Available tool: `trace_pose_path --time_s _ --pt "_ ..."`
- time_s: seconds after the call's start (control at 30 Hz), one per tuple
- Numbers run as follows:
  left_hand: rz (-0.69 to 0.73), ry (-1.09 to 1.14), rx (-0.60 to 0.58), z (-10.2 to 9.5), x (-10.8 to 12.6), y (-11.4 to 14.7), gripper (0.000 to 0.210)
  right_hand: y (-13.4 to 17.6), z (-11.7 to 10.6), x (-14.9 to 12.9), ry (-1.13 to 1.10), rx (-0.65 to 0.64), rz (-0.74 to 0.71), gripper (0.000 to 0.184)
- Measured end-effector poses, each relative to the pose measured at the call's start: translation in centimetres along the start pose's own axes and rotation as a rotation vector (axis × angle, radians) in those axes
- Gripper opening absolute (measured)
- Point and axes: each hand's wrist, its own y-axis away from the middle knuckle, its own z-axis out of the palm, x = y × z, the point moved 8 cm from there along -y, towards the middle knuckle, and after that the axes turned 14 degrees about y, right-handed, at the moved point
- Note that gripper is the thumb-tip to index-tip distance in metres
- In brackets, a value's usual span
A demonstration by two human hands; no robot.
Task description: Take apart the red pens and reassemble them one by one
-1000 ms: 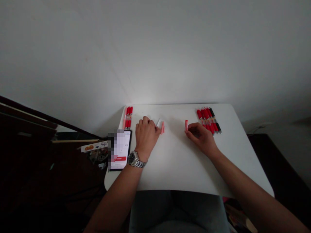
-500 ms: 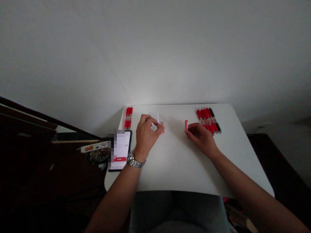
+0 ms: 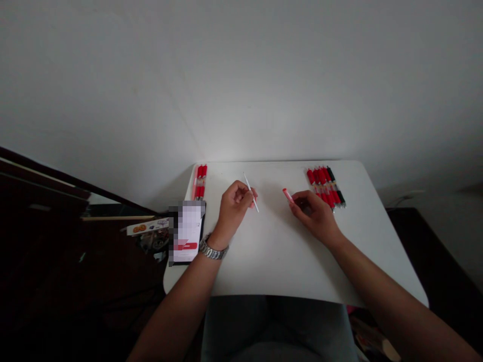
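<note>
My left hand [image 3: 237, 202], with a metal watch on its wrist, pinches a thin white pen refill [image 3: 247, 182] that slants down to the right. Just behind those fingers shows a small pink piece [image 3: 252, 204], mostly hidden. Across the tabletop, my right hand [image 3: 311, 211] is closed on a short pink pen barrel [image 3: 287, 195] with a red end, tilted up to the left. The refill and the barrel are well apart.
Several red pens and a dark one [image 3: 326, 186] lie in a row at the back right of the white table [image 3: 264, 261]. More red pens [image 3: 201, 182] lie at the back left, above a phone [image 3: 190, 231]. The wall [image 3: 264, 100] stands behind.
The refill has turned in my left fingers, its lower end now pointing right. The pen barrel in my right hand has gone from upright to leaning left.
</note>
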Motion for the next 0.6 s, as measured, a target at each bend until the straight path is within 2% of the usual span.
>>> trace_pose_path --time_s 0.3,0.6 --pt "-0.055 0.117 -0.024 0.3 -1.3 0.1 0.037 0.0 0.0 -0.5 0.022 -0.004 -0.063 0.014" --pt "-0.049 0.224 -0.021 0.6 -1.3 0.4 0.019 -0.1 -0.1 -1.1 0.047 -0.008 -0.099 0.013"
